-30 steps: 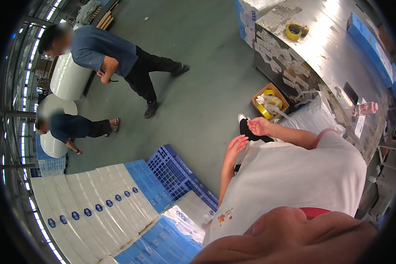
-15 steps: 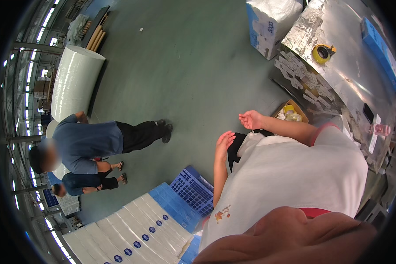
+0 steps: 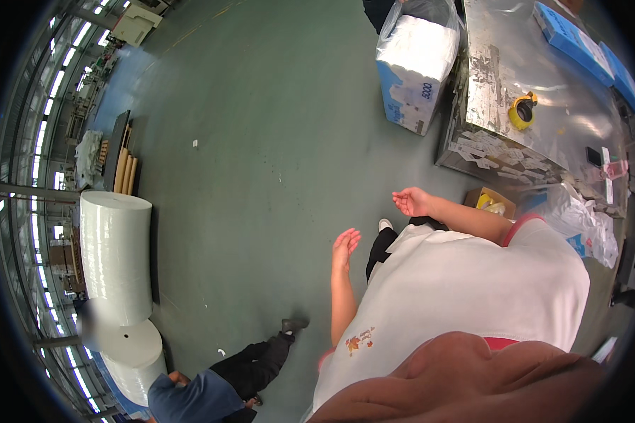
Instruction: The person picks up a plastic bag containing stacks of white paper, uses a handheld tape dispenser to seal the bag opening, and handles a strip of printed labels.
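Note:
My left hand (image 3: 346,243) is raised in front of my white shirt (image 3: 466,282), its fingers stretched out and nothing in them. Farther right, my right hand (image 3: 412,202) hangs in the air with loosely bent, parted fingers, also holding nothing. Neither hand touches an object. Nearest to the right hand is a small cardboard box (image 3: 475,197) on the floor, with yellow and pale things inside. Beyond it stands a metal worktable (image 3: 564,77) bearing a yellow tape dispenser (image 3: 523,111), a dark phone-like item (image 3: 593,156) and flat blue packs (image 3: 573,41).
A large plastic-wrapped pack (image 3: 415,77) stands beside the table, another person's dark clothing partly behind it. At left are big white rolls (image 3: 116,254) and brown tubes (image 3: 125,171). A co-worker in a blue shirt (image 3: 197,398) walks at lower left. Clear plastic bags (image 3: 578,218) lie near the table.
My view has turned: the table and wrapped pack show more fully, while the blue crate and stacked white packs have left view. The co-worker now appears lower. Both my hands stay raised without objects.

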`<state>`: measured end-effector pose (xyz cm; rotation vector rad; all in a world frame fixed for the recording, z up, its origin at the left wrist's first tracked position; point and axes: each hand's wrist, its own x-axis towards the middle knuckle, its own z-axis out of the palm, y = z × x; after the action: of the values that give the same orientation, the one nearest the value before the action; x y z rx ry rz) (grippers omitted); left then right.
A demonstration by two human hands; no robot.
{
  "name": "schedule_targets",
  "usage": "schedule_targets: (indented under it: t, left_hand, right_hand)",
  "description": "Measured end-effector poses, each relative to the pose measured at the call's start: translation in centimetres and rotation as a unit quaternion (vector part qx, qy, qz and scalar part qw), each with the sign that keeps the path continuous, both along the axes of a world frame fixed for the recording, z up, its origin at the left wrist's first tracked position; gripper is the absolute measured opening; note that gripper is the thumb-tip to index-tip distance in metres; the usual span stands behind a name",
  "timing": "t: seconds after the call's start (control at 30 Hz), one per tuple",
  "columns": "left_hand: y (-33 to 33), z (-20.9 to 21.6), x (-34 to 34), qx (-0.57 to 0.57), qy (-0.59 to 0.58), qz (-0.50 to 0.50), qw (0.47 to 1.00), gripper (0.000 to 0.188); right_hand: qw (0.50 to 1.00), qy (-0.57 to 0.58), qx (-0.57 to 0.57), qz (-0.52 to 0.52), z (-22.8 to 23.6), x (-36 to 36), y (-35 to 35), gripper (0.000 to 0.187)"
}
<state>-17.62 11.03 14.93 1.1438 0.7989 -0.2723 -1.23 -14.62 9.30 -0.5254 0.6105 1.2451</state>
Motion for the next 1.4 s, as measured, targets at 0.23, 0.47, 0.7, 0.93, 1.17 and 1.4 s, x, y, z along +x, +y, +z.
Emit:
schedule_targets:
  t: [0.23, 0.47, 0.7, 0.93, 1.17, 1.4]
  left_hand:
    - [9.4, 1.6, 14.9, 0.048, -0.033, -0.053, 0.997, 0.025]
    - [7.1, -1.3, 27.3, -0.039, 0.012, -0.139, 0.989, 0.025]
    - [5.4, -0.8, 39.9, -0.012, 0.083, -0.135, 0.987, 0.027]
    - [3.5, -0.6, 53.6, 0.024, 0.064, -0.209, 0.976, 0.026]
    - [-4.7, -1.5, 65.6, -0.081, 0.127, -0.366, 0.918, 0.052]
    - [-13.7, -2.7, 74.4, -0.275, 0.301, -0.495, 0.767, 0.052]
  right_hand:
    - [0.975, -0.127, -0.173, -0.061, -1.2, 10.5, 1.8, 0.021]
    - [0.591, -0.477, -0.646, -0.076, -6.6, 32.8, -0.2, 0.062]
    - [0.322, -0.495, -0.807, -0.010, 0.6, 55.2, -2.2, 0.068]
    - [0.636, -0.593, -0.489, -0.061, 3.1, 49.9, -3.2, 0.020]
    - [0.799, -0.360, -0.397, -0.272, 4.0, 38.5, -1.6, 0.021]
    - [0.906, 0.080, -0.106, -0.401, -1.2, 42.5, -3.8, 0.103]
